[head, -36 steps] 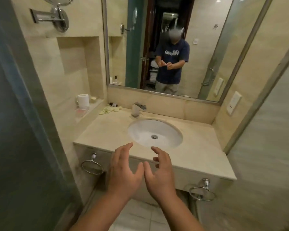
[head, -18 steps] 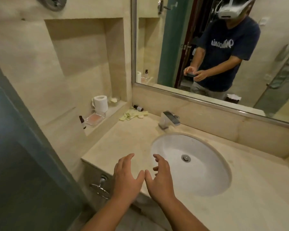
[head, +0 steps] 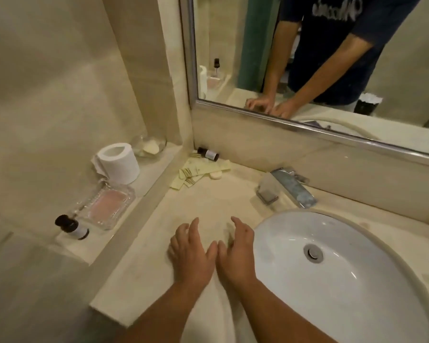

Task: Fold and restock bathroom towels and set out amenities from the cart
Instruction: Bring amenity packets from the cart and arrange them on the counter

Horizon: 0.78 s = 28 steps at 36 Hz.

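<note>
Both hands are empty, so no grip at all: left hand (head: pixel 191 253) and right hand (head: pixel 235 253) sit side by side at lower centre, palms down, fingers loosely spread, thumbs almost touching. They're right down at the beige counter (head: pixel 208 201), but I can't tell if they're actually pressing on it.

Just right of the right hand is the white sink basin (head: pixel 357 280), with the chrome faucet (head: pixel 287 188) above it.

The amenities are further up. There's a messy pile of pale yellow sachets (head: pixel 196 173) near the centre, with a small dark bottle (head: pixel 208 153) lying on its side in the corner under the mirror (head: pixel 307 58). On the raised ledge (head: pixel 154 164) at left are a toilet roll (head: pixel 118 163), a glass dish (head: pixel 107 204) with something pink in it, and a second dark bottle (head: pixel 72 227) at the near end.
</note>
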Each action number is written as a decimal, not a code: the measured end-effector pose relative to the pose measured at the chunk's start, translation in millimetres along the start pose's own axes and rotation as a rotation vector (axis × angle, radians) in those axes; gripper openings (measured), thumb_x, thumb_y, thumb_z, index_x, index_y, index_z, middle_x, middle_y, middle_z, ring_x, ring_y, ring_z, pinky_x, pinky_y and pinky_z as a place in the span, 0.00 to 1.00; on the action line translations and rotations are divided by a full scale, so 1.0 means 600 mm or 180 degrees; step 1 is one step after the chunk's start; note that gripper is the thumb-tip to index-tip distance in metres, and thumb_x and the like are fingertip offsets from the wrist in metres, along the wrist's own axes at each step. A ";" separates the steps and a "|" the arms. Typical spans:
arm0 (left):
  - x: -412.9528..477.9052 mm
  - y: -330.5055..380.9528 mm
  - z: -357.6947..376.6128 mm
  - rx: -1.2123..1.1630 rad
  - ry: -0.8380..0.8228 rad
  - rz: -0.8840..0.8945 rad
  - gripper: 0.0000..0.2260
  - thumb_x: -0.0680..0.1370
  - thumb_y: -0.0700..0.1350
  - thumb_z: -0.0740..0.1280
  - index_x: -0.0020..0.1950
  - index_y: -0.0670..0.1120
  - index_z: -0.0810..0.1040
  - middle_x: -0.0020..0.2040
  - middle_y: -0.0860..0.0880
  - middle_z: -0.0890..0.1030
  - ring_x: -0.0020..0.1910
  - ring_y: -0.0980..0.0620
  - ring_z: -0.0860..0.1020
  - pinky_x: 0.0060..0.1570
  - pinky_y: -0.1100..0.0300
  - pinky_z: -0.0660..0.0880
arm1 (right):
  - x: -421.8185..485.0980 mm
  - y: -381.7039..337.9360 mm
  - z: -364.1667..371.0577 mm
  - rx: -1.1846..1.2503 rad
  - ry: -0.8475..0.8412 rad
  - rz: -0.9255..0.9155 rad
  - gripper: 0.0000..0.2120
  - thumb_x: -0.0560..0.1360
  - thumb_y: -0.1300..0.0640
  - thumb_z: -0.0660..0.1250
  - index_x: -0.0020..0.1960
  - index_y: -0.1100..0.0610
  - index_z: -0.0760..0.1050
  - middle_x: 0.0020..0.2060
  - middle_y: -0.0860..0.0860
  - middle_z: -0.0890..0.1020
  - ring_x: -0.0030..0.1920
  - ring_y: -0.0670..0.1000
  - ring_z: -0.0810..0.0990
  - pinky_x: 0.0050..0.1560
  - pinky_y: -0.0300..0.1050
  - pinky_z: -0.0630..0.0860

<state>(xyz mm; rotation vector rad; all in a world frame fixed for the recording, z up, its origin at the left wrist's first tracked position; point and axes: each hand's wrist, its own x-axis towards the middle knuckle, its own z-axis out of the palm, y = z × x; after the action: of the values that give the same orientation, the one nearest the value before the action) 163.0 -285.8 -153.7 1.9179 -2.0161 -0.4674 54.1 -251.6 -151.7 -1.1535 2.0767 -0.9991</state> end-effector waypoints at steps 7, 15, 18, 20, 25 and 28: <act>0.130 0.014 0.059 0.0321 0.0334 0.0129 0.35 0.76 0.65 0.67 0.77 0.51 0.64 0.74 0.44 0.68 0.69 0.42 0.70 0.62 0.44 0.69 | 0.137 -0.001 0.031 -0.0579 0.0370 0.0011 0.29 0.80 0.44 0.66 0.77 0.41 0.58 0.75 0.42 0.60 0.67 0.47 0.74 0.62 0.39 0.73; 0.283 0.047 0.074 0.0274 0.0431 -0.0011 0.35 0.78 0.60 0.65 0.82 0.51 0.59 0.80 0.46 0.63 0.76 0.44 0.64 0.67 0.44 0.66 | 0.282 -0.048 0.061 -0.0967 0.0422 -0.0111 0.32 0.80 0.42 0.64 0.79 0.46 0.56 0.75 0.47 0.70 0.71 0.50 0.73 0.68 0.45 0.73; 0.317 0.052 0.082 0.0322 0.0478 0.0066 0.34 0.78 0.57 0.64 0.82 0.51 0.59 0.82 0.47 0.61 0.76 0.46 0.64 0.65 0.44 0.66 | 0.312 -0.058 0.071 -0.1065 0.0491 -0.0165 0.31 0.79 0.41 0.63 0.78 0.45 0.57 0.69 0.45 0.77 0.65 0.50 0.78 0.63 0.45 0.76; 0.337 0.054 0.084 0.0367 0.0437 0.0066 0.34 0.79 0.57 0.63 0.83 0.51 0.59 0.82 0.48 0.61 0.76 0.46 0.64 0.63 0.45 0.66 | 0.328 -0.061 0.076 -0.1069 0.0504 -0.0123 0.31 0.79 0.39 0.62 0.78 0.44 0.56 0.63 0.45 0.81 0.59 0.51 0.81 0.57 0.46 0.77; 0.376 0.056 0.088 0.0378 0.0569 0.0169 0.27 0.76 0.57 0.60 0.75 0.52 0.72 0.70 0.52 0.76 0.67 0.46 0.69 0.56 0.46 0.66 | 0.355 -0.064 0.085 -0.1105 0.0409 -0.0115 0.32 0.79 0.38 0.60 0.79 0.40 0.51 0.47 0.46 0.83 0.47 0.51 0.82 0.43 0.47 0.72; 0.383 0.057 0.086 0.0366 0.0614 0.0242 0.26 0.74 0.57 0.55 0.69 0.53 0.78 0.61 0.53 0.79 0.61 0.47 0.72 0.53 0.48 0.65 | 0.364 -0.066 0.086 -0.1023 0.0436 -0.0170 0.30 0.79 0.44 0.62 0.77 0.38 0.53 0.51 0.45 0.84 0.48 0.51 0.82 0.45 0.48 0.75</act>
<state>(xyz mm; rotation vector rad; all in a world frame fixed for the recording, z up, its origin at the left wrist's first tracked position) 98.4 -513.0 -183.3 1.8636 -2.0192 -0.1441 7.1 -473.3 -172.9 -1.3350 2.3912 -0.8065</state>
